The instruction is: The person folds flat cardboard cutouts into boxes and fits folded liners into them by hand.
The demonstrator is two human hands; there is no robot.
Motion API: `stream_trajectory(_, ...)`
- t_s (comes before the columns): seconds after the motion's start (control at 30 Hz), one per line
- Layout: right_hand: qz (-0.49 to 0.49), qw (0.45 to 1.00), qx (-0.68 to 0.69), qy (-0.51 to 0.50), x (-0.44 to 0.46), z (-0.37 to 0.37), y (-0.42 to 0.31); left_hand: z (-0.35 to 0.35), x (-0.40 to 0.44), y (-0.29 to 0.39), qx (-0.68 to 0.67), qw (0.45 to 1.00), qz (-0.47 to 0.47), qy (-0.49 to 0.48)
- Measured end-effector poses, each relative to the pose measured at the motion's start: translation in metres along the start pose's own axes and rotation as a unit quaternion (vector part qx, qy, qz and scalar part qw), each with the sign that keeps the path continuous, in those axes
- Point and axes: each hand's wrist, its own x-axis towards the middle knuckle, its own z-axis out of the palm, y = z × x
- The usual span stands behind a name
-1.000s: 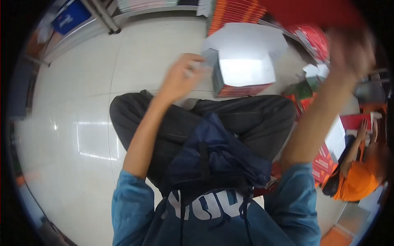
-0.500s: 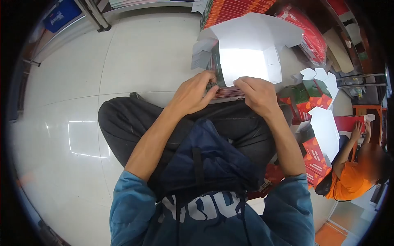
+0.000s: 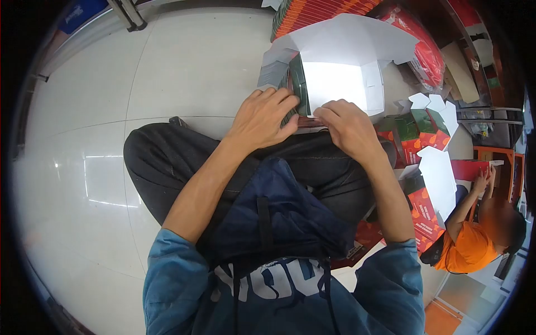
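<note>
A cardboard box, white inside with a green outer side panel, stands part folded with its wide white lid flap spread open on the far side. It rests on a stack of flat cardboard sheets. Against the green panel, my left hand has its fingertips touching, fingers bent and thumb apart, not wrapped round anything. My right hand pinches the near wall of the box close to its left corner. The fingertips hide part of that corner.
Folded red and green boxes stand on the right. Beyond lie a tall stack of orange-red cardboard and a red plastic-wrapped bundle. A person in an orange shirt handles a red box at the far right. Pale tiles cover the floor.
My left hand's fingers have risen and spread on the green side panel, which now shows more upright. My right hand stays at the near corner, shifted slightly left.
</note>
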Motion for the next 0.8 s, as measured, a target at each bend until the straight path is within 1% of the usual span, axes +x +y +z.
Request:
stream_trajectory(0.07, 0.023, 0.999, -0.017, -0.03, 0.0, 0.003, -0.001, 0.002, -0.001, -0.001, 0.01, 1.0, 0.009, 0.009)
stream_trajectory(0.17, 0.051, 0.997, -0.002, -0.062, 0.004, 0.0, -0.006, -0.001, -0.002, -0.003, 0.029, 0.999, 0.02, 0.015)
stream_trajectory(0.27, 0.046, 0.994, 0.034, -0.088, 0.004, -0.008, -0.003, -0.002, 0.001, -0.002, 0.02, 0.999, 0.023, 0.018)
stream_trajectory(0.37, 0.051, 0.998, 0.003, -0.035, -0.001, -0.037, 0.015, -0.002, 0.003, -0.005, 0.012, 0.999, 0.02, 0.022)
stream_trajectory(0.4, 0.084, 0.994, -0.031, -0.066, -0.009, -0.043, 0.031, -0.002, 0.002, -0.005, 0.013, 0.999, 0.017, 0.024)
stream_trajectory(0.5, 0.087, 0.979, -0.047, -0.176, -0.025, -0.045, 0.065, -0.001, 0.003, -0.005, 0.008, 1.0, 0.001, 0.015)
stream_trajectory(0.53, 0.056, 0.985, -0.064, -0.149, -0.031, -0.042, 0.065, 0.0, 0.003, -0.005, 0.008, 1.0, 0.007, 0.015)
stream_trajectory(0.63, 0.095, 0.979, -0.058, -0.169, -0.034, -0.043, 0.053, 0.0, -0.001, -0.006, 0.008, 1.0, 0.014, 0.02)
stream_trajectory(0.73, 0.097, 0.986, -0.024, -0.135, -0.039, -0.034, 0.051, 0.0, -0.003, -0.005, -0.006, 0.999, 0.017, 0.029)
stream_trajectory(0.8, 0.087, 0.985, -0.028, -0.144, -0.039, -0.038, 0.049, -0.001, -0.003, -0.003, -0.024, 0.999, 0.006, 0.034)
